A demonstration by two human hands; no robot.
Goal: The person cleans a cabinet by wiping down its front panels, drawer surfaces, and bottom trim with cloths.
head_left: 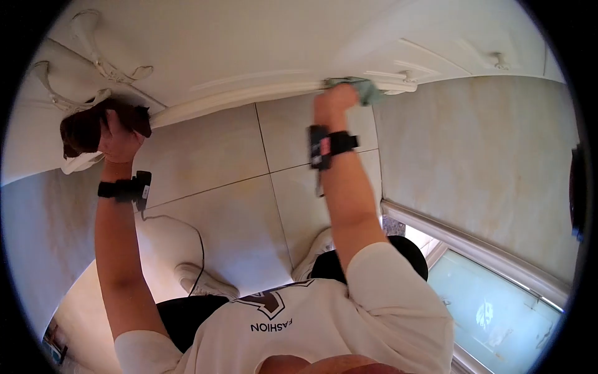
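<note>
At the upper left, my left hand (120,137) holds a dark brown cloth (84,129) beside a curved white hook near the end of a white panel (205,47). My right hand (336,103), slightly blurred, grips a grey-green cloth (366,91) against the panel's lower edge, right of centre. Part of each cloth is hidden behind the fingers. Both wrists carry black straps with small devices.
Ornate white hooks (112,70) stand out from the panel at the upper left, and small knobs (500,61) at the right. Below lie floor tiles (212,156) and my shoes. A thin cable (202,240) hangs from my left wrist. A framed glass pane (489,305) is at lower right.
</note>
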